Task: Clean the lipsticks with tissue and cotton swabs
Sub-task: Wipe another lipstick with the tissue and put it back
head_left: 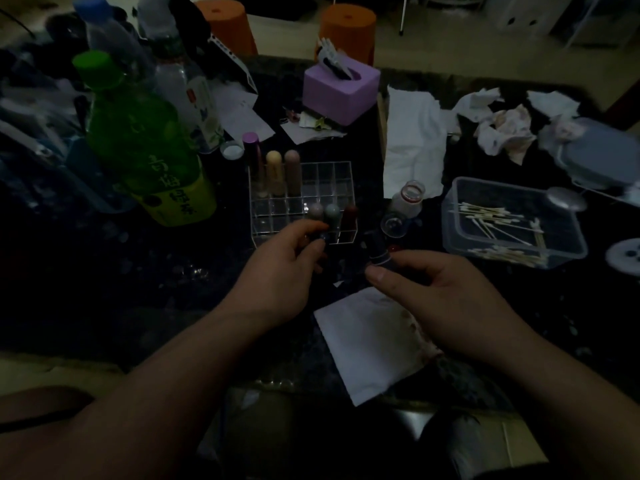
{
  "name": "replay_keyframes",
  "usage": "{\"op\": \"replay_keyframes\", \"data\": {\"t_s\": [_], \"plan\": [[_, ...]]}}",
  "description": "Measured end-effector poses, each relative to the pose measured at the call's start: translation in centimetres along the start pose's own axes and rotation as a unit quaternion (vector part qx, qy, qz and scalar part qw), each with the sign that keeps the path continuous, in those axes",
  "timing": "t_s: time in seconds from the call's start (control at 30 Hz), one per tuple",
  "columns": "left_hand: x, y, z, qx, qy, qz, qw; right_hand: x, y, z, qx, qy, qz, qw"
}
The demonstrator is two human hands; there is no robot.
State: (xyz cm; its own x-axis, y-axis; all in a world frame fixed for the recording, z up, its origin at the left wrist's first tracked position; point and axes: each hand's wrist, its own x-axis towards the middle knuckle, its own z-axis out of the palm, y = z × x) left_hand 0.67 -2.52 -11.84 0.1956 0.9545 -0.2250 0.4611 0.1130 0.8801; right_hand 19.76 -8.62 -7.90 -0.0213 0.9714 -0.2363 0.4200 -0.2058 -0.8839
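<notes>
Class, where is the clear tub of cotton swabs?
In the head view, the clear tub of cotton swabs sits on the right, right of the acrylic lipstick organiser and nearer than the crumpled tissues.

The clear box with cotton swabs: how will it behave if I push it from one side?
Probably light: the clear box holds only thin cotton swabs. It would likely slide rather than tip, being low and wide. The swabs lie loose, so they may shift or roll inside.

Dark lipstick (pixel 378 251) tilts beside what seems its cap (pixel 322 240), beyond stained tissue (pixel 370 344).
</notes>
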Motion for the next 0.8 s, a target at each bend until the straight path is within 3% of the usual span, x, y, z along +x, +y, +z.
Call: {"op": "replay_keyframes", "data": {"t_s": [0.13,0.33,0.57,0.67,0.73,0.8], "plan": [[-0.2,-0.1,0.2,0.037,-0.016,-0.005,0.999,0.0,0.1,0.0,0.013,-0.006,0.003,1.000],[-0.4,-1.2,0.6,0.160,0.034,0.024,0.986,0.1,0.7,0.1,-0.014,-0.008,-0.007,1.000],[-0.5,-1.4,0.8,0.168,0.044,0.004,0.985,0.1,0.9,0.2,-0.041,-0.022,-0.017,0.999],[-0.6,-1.1,0.5,0.174,0.028,-0.017,0.984,0.1,0.4,0.2,-0.001,-0.041,0.015,0.999],[-0.9,-0.3,-0.1,0.210,0.080,0.024,0.974,0.1,0.4,0.2,0.010,-0.056,0.021,0.998],[-1.6,1.4,-0.8,0.174,0.150,0.084,0.970,0.1,0.4,0.2,0.005,-0.057,0.007,0.998]]}}
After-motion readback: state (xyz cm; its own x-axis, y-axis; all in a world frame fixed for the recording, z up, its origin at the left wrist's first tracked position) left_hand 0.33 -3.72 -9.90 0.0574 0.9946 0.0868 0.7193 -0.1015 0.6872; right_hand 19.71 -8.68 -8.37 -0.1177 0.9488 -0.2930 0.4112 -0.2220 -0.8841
